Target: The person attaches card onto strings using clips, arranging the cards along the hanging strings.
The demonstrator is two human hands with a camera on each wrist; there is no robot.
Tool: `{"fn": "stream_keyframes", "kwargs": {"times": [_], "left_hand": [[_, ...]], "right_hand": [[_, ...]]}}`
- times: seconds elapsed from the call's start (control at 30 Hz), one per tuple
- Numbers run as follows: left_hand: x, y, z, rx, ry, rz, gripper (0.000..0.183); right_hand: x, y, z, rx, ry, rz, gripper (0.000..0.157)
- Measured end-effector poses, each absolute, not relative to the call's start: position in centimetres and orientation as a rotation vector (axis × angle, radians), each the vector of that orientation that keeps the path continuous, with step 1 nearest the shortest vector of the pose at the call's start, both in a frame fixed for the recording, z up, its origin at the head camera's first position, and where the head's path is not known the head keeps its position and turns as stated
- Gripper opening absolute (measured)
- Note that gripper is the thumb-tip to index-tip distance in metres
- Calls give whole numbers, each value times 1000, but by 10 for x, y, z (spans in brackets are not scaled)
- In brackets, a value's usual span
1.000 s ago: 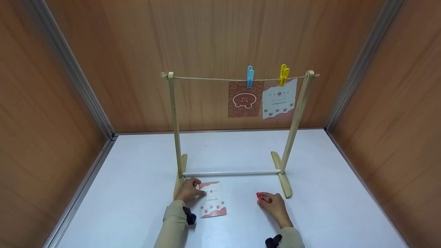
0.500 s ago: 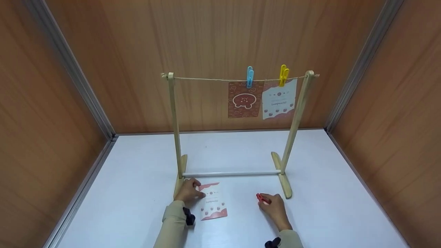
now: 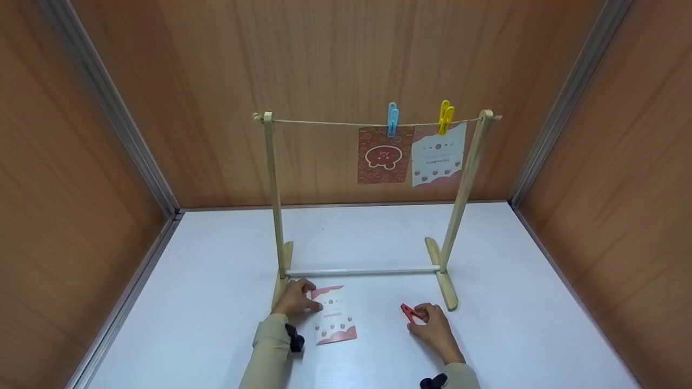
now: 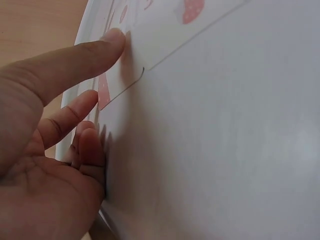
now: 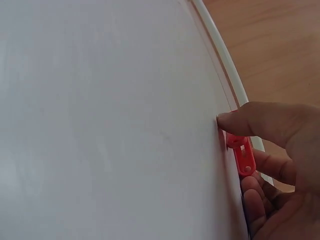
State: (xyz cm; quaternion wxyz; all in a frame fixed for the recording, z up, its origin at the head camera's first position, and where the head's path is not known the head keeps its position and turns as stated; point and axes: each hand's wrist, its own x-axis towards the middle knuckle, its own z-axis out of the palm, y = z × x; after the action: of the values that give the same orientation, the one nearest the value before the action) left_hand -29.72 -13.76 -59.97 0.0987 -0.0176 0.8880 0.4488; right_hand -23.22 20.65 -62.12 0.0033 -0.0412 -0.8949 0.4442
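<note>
In the head view my left hand (image 3: 294, 300) is at the left edge of a white-and-pink card (image 3: 334, 327) on the table. The left wrist view shows its thumb on the card (image 4: 117, 75), with another finger by the pink corner and the edge bent slightly. My right hand (image 3: 432, 327) holds a red clothespin (image 3: 409, 312) between thumb and fingers, low over the table to the card's right. The right wrist view shows the clothespin (image 5: 244, 157) partly hidden by the thumb.
Behind the hands stands a wooden frame (image 3: 468, 186) with a string (image 3: 324, 123) across its top. A blue clothespin (image 3: 392, 120) holds a brown bear card (image 3: 383, 170); a yellow clothespin (image 3: 445, 118) holds a white-and-pink card (image 3: 437, 154). Wood panels enclose the white table (image 3: 216, 270).
The red clothespin has turned in my right fingers and more of it shows. The card on the table slid slightly toward me earlier. My left hand stays nearly in place.
</note>
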Motion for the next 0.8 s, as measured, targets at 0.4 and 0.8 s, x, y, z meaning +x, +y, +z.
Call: {"fn": "stream_keyframes", "kwargs": {"times": [0.4,0.8], "left_hand": [[-298,-140,-604,-14,2641,1257,49],[-299,-141,-602,21,2664,1266,50]], "right_hand": [[-234,208,-620,-210,-2829,1451,31],[-232,208,-623,-76,-2710,1423,28]]}}
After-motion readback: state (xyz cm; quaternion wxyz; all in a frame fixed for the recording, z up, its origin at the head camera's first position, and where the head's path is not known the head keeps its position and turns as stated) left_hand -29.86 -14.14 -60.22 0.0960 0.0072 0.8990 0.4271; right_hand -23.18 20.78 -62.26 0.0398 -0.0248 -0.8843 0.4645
